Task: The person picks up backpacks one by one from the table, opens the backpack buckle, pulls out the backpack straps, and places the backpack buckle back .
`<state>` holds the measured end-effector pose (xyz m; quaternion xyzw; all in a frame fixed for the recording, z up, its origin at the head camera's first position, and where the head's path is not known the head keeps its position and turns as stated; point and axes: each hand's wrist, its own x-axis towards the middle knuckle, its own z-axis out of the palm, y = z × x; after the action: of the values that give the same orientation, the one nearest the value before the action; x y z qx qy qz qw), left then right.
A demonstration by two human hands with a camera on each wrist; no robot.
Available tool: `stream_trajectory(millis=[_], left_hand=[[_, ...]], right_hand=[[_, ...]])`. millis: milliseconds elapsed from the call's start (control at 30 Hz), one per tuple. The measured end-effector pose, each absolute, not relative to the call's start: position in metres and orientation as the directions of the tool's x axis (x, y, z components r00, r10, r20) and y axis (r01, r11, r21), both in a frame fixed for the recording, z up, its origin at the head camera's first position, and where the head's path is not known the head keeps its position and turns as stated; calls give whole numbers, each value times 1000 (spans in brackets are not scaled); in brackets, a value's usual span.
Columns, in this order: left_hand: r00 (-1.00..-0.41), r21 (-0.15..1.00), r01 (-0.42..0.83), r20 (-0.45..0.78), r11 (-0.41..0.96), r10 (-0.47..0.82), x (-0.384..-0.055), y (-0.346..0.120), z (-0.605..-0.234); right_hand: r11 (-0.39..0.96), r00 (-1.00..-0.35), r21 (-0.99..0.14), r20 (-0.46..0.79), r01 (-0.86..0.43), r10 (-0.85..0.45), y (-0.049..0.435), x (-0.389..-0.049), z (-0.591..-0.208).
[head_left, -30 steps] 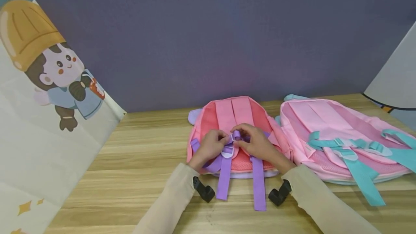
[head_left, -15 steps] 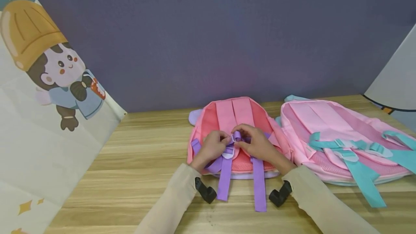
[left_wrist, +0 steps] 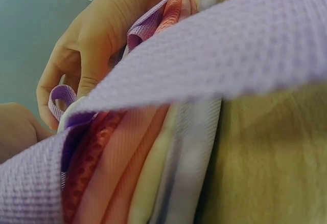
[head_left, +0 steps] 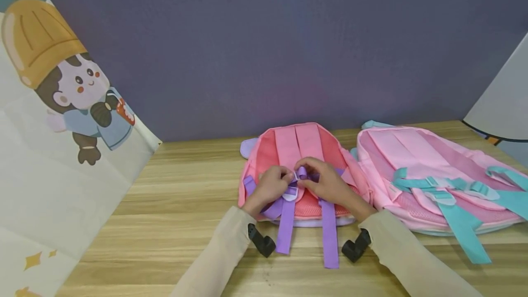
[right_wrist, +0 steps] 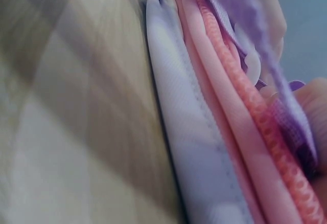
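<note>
A coral-pink backpack (head_left: 268,150) lies on the wooden table in the head view, its padded shoulder straps (head_left: 299,141) facing up. Over its middle, my left hand (head_left: 269,188) pinches a white plastic strap buckle (head_left: 295,176) from the left. My right hand (head_left: 326,182) pinches a small loop of purple webbing (head_left: 302,173) at the same buckle. Another white buckle (head_left: 291,193) sits just below, by the left fingers. Two purple strap ends (head_left: 330,237) hang over the bag's near edge. In the left wrist view, the webbing loop (left_wrist: 57,101) stands up beside the right fingers; near webbing hides part of the bag.
Against the right side lies a light pink backpack (head_left: 408,150) with teal straps (head_left: 458,223). Behind the table (head_left: 185,214) rises a dark grey-blue panel (head_left: 247,49). A white sheet with a cartoon figure (head_left: 84,86) borders the left.
</note>
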<state>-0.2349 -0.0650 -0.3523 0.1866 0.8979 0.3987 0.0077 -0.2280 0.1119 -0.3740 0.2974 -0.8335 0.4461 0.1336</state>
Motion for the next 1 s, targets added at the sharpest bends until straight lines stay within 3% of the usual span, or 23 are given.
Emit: stream_trajectory(millis=[433, 1000], left_hand=[[-909, 815, 272, 44, 511, 414, -240, -82, -349], [-923, 818, 283, 91, 501, 373, -239, -73, -353]], right_hand=[[401, -771, -659, 516, -636, -373, 108, -229, -374], [449, -819, -686, 453, -573, -353, 111, -228, -374]])
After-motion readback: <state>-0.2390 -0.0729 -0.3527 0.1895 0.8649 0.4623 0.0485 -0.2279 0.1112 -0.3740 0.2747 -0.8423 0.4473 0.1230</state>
